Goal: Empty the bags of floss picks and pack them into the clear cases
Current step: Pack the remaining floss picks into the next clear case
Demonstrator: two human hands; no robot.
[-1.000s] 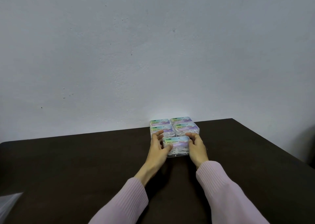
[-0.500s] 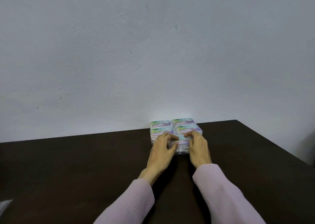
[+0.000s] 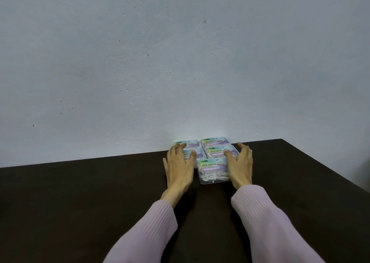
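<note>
Presently, five clear cases sit grouped on the dark table (image 3: 80, 202) against the wall (image 3: 180, 62). The front case (image 3: 212, 170), filled with white floss picks and closed under a printed label, lies nearest the person; four more labelled cases (image 3: 217, 149) stand touching in two rows at its 12 o'clock. The left hand (image 3: 179, 165) lies at the front case's 9 o'clock, fingers spread, fingertips over the rear left cases, gripping nothing. The right hand (image 3: 239, 165) lies at 3 o'clock, fingers extended, likewise holding nothing.
</note>
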